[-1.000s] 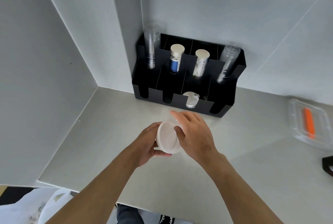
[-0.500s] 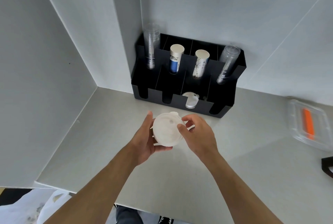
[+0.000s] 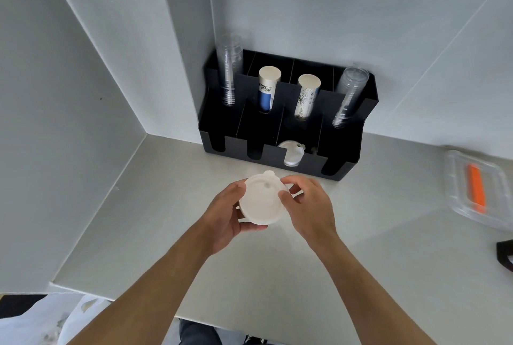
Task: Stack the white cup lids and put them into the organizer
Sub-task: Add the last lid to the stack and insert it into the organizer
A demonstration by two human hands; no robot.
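Note:
A stack of white cup lids is held above the grey counter, its flat top facing me. My left hand cups the stack from the left and below. My right hand pinches its right rim with thumb and fingers. Just beyond stands the black organizer against the wall. More white lids lie in its third front slot from the left. The other front slots look dark and I cannot see into them.
The organizer's rear slots hold two stacks of clear cups and two paper cup stacks. A clear plastic box with an orange item lies at the right. White panels wall in the left and back. A dark object sits at the right edge.
The lid stack has turned so its flat top faces me and has risen slightly toward the organizer. My right hand shifted from covering the stack to pinching its right rim.

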